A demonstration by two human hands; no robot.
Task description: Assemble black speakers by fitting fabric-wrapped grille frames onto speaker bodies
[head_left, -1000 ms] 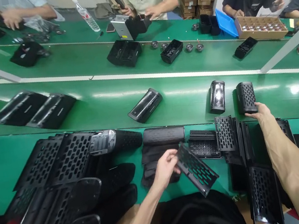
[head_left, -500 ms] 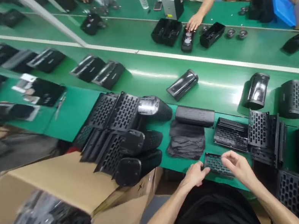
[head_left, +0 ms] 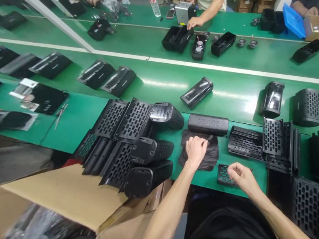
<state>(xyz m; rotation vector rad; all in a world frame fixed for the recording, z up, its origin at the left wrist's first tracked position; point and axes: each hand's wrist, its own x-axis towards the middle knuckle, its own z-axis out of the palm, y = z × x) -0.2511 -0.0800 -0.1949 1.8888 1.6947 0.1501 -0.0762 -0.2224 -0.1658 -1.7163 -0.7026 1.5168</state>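
My left hand (head_left: 196, 152) is over a stack of thin black cloth pieces (head_left: 207, 163), its fingers closed at the stack's upper edge on a cloth piece. Just to the right, my right hand (head_left: 245, 178) is curled with thumb and fingertips together; whether something small is between them is hidden. Beneath it, a black perforated grille panel (head_left: 224, 175) lies on the green bench, partly covered by the hand. Behind the cloth stack lies a rounded black speaker housing (head_left: 208, 124).
Grille panels (head_left: 134, 117) and black housings (head_left: 148, 179) are piled left; more grilles (head_left: 275, 136) stand right. An open carton (head_left: 53, 200) holds plastic-wrapped parts at lower left. Housings (head_left: 198, 92) lie on the green conveyor (head_left: 156, 83). Across it, a co-worker's hand (head_left: 196, 21) is near open shells.
My left hand has left the grille panel's edge and moved up onto the cloth stack. My right hand stays by the panel, slightly left. Across the conveyor, the co-worker's hand moved back from a housing.
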